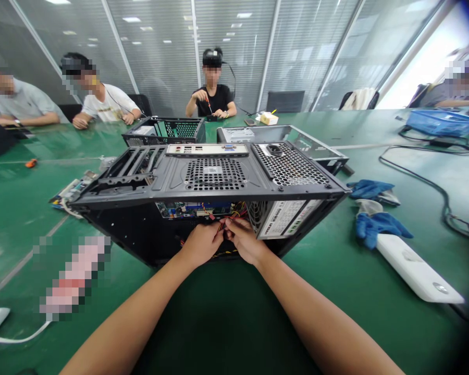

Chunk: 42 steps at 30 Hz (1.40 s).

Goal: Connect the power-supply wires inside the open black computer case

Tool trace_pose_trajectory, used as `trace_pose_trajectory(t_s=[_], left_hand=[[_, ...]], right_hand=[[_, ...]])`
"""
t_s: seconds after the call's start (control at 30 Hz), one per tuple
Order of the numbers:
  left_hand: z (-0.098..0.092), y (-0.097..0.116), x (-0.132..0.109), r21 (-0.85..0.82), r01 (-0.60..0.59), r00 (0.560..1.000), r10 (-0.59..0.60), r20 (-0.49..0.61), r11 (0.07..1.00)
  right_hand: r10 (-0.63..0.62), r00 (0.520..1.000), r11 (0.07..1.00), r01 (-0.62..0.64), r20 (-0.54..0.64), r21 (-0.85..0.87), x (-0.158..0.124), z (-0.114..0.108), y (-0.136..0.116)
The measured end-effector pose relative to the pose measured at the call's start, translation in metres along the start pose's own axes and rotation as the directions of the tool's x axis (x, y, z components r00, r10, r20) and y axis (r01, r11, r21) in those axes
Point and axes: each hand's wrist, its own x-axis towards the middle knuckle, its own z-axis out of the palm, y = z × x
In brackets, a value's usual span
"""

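While thin red cables (222, 221) are pinched between the fingertips of the left hand (202, 242) and right hand (243, 238), both hands are held close together at the open side of a black PC case (214, 194). Exact grip partly hidden by the fingers. Case is set on the green worktop (332, 265), rear panel facing up. Inside, a motherboard (172, 210) is seen just beyond the hands; a labelled power supply (285, 219) is mounted to the right. A circuit board (75, 190) is placed near the case's left end. Behind: a dark chassis (191, 127) and a light metal chassis (236, 134). On the right: blue-grey gloves (379, 225), white power strip (416, 268), blue basket (441, 123) farther off. Across the worktop, a screwdriver (207, 100) is held by a co-worker (218, 94); more people are seated at left.
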Motion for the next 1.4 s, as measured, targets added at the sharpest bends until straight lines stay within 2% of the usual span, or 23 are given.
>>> trace_pose_trajectory(t_s=[0.1, 0.17, 0.23, 0.3, 0.4, 0.53, 0.67, 0.8, 0.87, 0.9, 0.97, 1.03, 1.1, 1.17, 1.23, 1.33, 1.4], left_hand=[[-0.004, 0.0, -0.001, -0.085, 0.027, 0.999, -0.024, 0.042, 0.996], [-0.006, -0.002, -0.002, -0.198, 0.028, 0.996, -0.01, 0.092, 0.98], [-0.005, -0.006, -0.002, -0.384, 0.055, 0.99, -0.001, 0.14, 0.922], [-0.003, -0.011, -0.002, -0.535, 0.145, 0.979, -0.042, 0.2, 0.833], [-0.001, -0.018, -0.002, -0.59, 0.172, 0.968, -0.026, 0.249, 0.789], [-0.005, -0.019, -0.002, -0.472, 0.125, 0.964, 0.006, 0.265, 0.873], [-0.007, -0.012, -0.005, -0.15, -0.01, 0.989, 0.031, 0.142, 0.989], [-0.005, -0.003, -0.011, 0.185, -0.028, 0.998, 0.016, 0.066, 0.982], [-0.006, 0.0, -0.013, 0.25, -0.014, 0.999, 0.003, 0.042, 0.968], [-0.006, 0.0, -0.013, 0.23, -0.006, 1.0, 0.0, 0.027, 0.973], [-0.008, -0.002, -0.011, 0.081, -0.016, 0.999, 0.012, 0.045, 0.997], [-0.009, -0.006, -0.007, -0.127, 0.021, 0.993, -0.006, 0.121, 0.992], [-0.009, -0.011, -0.003, -0.317, 0.088, 0.98, -0.025, 0.198, 0.944], [-0.007, -0.014, -0.001, -0.479, 0.117, 0.975, -0.009, 0.221, 0.87], [-0.005, -0.015, 0.0, -0.601, 0.205, 0.961, -0.043, 0.273, 0.773], [-0.004, -0.012, -0.002, -0.719, 0.392, 0.91, -0.125, 0.396, 0.574], [-0.005, -0.012, -0.004, -0.768, 0.466, 0.881, -0.151, 0.448, 0.44]], right_hand=[[0.005, 1.0, 1.0, -0.005, 0.0, 0.007, 0.0, 0.001, -0.001], [0.007, 1.0, 1.0, -0.007, 0.018, 0.006, -0.001, 0.001, -0.002], [0.007, 0.998, 1.0, -0.006, 0.055, -0.012, -0.001, 0.0, -0.002], [0.007, 0.997, 1.0, -0.005, 0.081, -0.026, -0.001, 0.0, -0.002], [0.007, 0.997, 1.0, -0.006, 0.07, -0.018, -0.001, -0.001, -0.001], [0.01, 0.999, 1.0, -0.01, 0.037, 0.006, -0.001, 0.0, -0.001], [0.005, 1.0, 1.0, -0.005, 0.012, 0.011, 0.0, 0.001, -0.001], [-0.011, 1.0, 1.0, 0.011, -0.017, -0.003, 0.0, 0.002, 0.001], [-0.017, 0.999, 1.0, 0.017, -0.027, -0.021, 0.001, 0.002, 0.002], [-0.024, 0.999, 0.999, 0.023, -0.028, -0.033, 0.001, 0.001, 0.002], [-0.041, 0.999, 0.997, 0.039, -0.018, -0.06, 0.001, 0.001, 0.003], [-0.049, 0.999, 0.995, 0.049, 0.003, -0.085, 0.0, 0.001, 0.003], [-0.045, 0.999, 0.993, 0.047, 0.024, -0.105, 0.0, 0.001, 0.003], [-0.046, 0.999, 0.991, 0.049, 0.027, -0.121, 0.0, 0.001, 0.003], [-0.058, 0.998, 0.99, 0.06, 0.019, -0.129, 0.0, 0.001, 0.003], [-0.06, 0.998, 0.99, 0.063, 0.026, -0.128, 0.0, 0.001, 0.003], [-0.05, 0.998, 0.991, 0.055, 0.039, -0.119, -0.001, 0.0, 0.002]])
